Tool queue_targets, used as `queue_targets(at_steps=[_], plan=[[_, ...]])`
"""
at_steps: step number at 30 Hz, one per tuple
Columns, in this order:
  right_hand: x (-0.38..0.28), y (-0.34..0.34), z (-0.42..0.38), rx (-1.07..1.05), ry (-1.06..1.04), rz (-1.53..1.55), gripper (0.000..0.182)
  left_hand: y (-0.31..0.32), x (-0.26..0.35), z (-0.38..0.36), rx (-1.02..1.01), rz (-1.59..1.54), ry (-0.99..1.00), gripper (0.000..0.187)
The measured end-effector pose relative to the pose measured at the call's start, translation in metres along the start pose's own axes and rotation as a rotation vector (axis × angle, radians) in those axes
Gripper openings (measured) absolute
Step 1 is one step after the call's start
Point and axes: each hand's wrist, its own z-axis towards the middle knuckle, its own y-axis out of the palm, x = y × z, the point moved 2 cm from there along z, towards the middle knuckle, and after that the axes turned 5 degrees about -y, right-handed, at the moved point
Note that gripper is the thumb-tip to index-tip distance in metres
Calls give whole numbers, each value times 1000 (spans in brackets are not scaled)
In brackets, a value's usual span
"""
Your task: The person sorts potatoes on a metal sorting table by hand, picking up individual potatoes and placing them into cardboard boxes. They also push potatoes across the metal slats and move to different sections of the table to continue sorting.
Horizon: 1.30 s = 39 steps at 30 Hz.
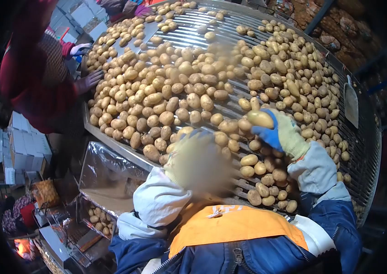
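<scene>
My right hand (287,135), in a cream glove with blue-coated fingers, is closed around a yellow potato (260,119) above the sorting table. Potatoes lie close around it on both sides. My left hand (193,160), in a similar glove, reaches over the near edge of the potato heap (157,96). A blurred patch covers most of it, so its fingers are hidden. Metal bars (193,20) make up the table's slatted surface, showing between the potatoes.
A co-worker's gloved hands (89,82) rest at the heap's left edge. Another person's pink glove (144,11) shows at the far side. A flat scoop (351,104) lies at the right rim. White boxes (29,148) and a plastic-covered chute (106,171) stand left.
</scene>
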Motion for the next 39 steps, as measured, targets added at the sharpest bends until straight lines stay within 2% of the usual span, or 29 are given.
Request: queue_targets(at_steps=[1, 2, 3, 4, 6, 7, 9, 10, 12, 13, 15, 16, 17, 19, 20, 23, 25, 27, 29, 31, 32, 33, 35, 36, 38, 39], plan=[[-12, 7, -4, -47, -31, 170, 56, 6, -3, -7, 45, -373, -44, 49], [-7, 27, -5, -102, -220, 356, 65, 28, -14, 0, 38, -895, -110, 56], [-27, 33, -15, -190, -205, 563, 71, 52, -30, 8, 40, -1418, -169, 64], [-32, 39, -12, -212, -160, 581, 72, 57, -41, 8, 74, -1421, -179, 64], [-41, 48, -7, -179, -105, 625, 72, 61, -56, 5, -120, -2175, -326, 73], [-31, 53, -2, -81, -242, 468, 66, 57, -61, -3, -77, -2185, -315, 73], [-27, 65, -2, 0, -317, 303, 63, 52, -71, -23, -90, -2114, -242, 76], [-29, 70, -4, -72, -285, 326, 55, 53, -76, -35, -38, -2131, -238, 76], [-31, 79, -10, -127, -351, 229, 54, 55, -83, -60, 57, -1969, -189, 69], [-32, 86, -10, -148, -404, 139, 53, 54, -89, -75, 129, -1883, -173, 66], [-30, 101, -11, -138, -565, 34, 50, 51, -111, -100, 121, -1751, -101, 61], [-33, 109, -11, -162, -601, 71, 50, 55, -121, -121, 260, -1633, -225, 56], [-36, 114, -13, -180, -627, 106, 49, 51, -120, -145, 338, -1642, -238, 56], [-45, 124, -18, -251, -554, 184, 47, 38, -114, -194, 595, -1672, -360, 50], [-48, 128, -19, -287, -541, 163, 47, 42, -123, -215, 728, -1604, -305, 45], [-48, 138, -16, -324, -535, 143, 49, 70, -150, -285, 1137, -1696, -208, 43], [-43, 144, -12, -344, -496, 198, 47, 90, -160, -331, 1522, -1113, -607, 42], [-41, 146, -7, -350, -547, 207, 47, 97, -166, -399, 1672, -1737, -445, 38], [-39, 147, -1, -327, -562, 203, 46, 124, -171, -455, 1968, -1612, -677, 35], [-33, 147, 9, -317, -556, 215, 45, 150, -164, -503, 2167, -1535, -829, 32], [-31, 145, 14, -283, -599, 129, 45, 181, -168, -535, 2271, -1504, -839, 31], [-30, 146, 16, -319, -542, 197, 47, 221, -178, -573, 2371, -1470, -845, 31], [-33, 146, 22, -342, -523, 153, 48, 304, -184, -649, 2442, -1731, -873, 34], [-30, 147, 27, -353, -536, 156, 49, 338, -182, -673, 2456, -1727, -882, 34], [-29, 151, 32, -362, -538, 177, 50, 399, -167, -707, 2454, -1992, -828, 36], [-27, 151, 35, -356, -536, 204, 50, 418, -163, -715, 2460, -2033, -871, 36]])
